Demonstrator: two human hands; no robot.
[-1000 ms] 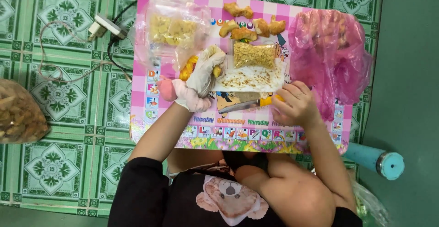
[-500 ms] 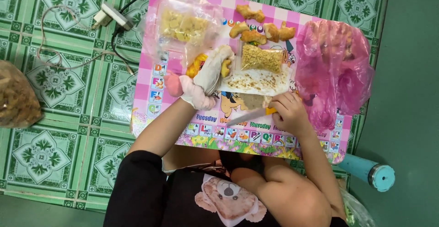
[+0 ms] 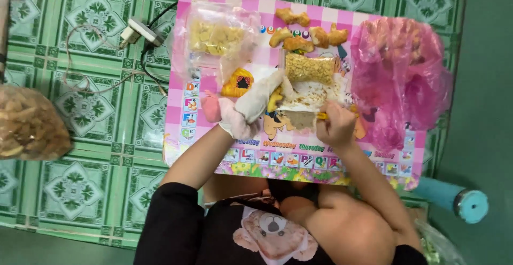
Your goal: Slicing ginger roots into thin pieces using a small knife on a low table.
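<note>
My left hand [image 3: 250,108] wears a whitish glove and grips a yellow piece of food [image 3: 274,99] at the edge of a white plate [image 3: 312,93] dusted with crumbs. My right hand [image 3: 336,124] is closed around a knife with a yellow handle [image 3: 322,115], its blade resting on the plate next to the food piece. A clear bag of small chopped yellow bits [image 3: 309,67] lies on the far side of the plate. Just left of my gloved hand sits a yellow-orange chunk with a dark hollow [image 3: 238,82].
All this lies on a low pink table [image 3: 188,116] printed with letters and pictures. On it are golden pieces [image 3: 307,32], a clear bag of yellow food [image 3: 216,36] and a pink plastic bag [image 3: 401,78]. The green tiled floor holds a snack bag [image 3: 29,127], a charger [image 3: 140,32] and a blue cylinder [image 3: 454,201].
My right hand has moved up from the table's near side to the plate with the knife. My gloved left hand stays on the yellow piece. The view has shifted a little.
</note>
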